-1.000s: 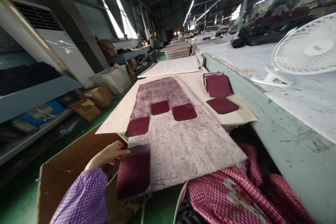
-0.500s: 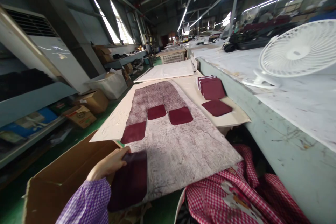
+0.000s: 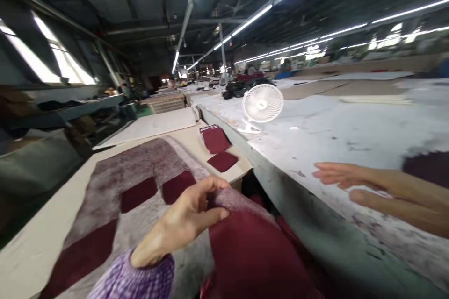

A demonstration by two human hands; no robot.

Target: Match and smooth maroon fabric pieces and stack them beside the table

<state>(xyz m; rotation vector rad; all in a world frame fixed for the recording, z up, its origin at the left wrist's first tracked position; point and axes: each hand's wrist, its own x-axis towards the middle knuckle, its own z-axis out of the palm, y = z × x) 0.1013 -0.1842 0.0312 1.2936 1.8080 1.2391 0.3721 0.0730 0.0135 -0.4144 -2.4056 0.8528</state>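
Observation:
My left hand (image 3: 189, 217), below a purple checked cuff, pinches the upper edge of a maroon fabric piece (image 3: 256, 252) between thumb and fingers. That piece hangs at the near right side of a mottled grey-maroon board (image 3: 140, 247). Other maroon fabric pieces lie flat on the board, one (image 3: 138, 194) left of my hand and another (image 3: 177, 186) just beyond it. My right hand (image 3: 365, 184) is apart on the right, over the white table surface, its fingers stretched out and holding nothing. A dark maroon piece (image 3: 428, 168) lies behind my right wrist.
A stack of maroon pieces (image 3: 214, 139) sits on the cream board, with a single piece (image 3: 222, 161) in front. A white fan (image 3: 263, 103) stands on the long table (image 3: 298, 145) to the right. A gap runs between board and table.
My view has swung right. My left hand has carried the near maroon piece from the board's left corner to its right side. My right hand has come into view.

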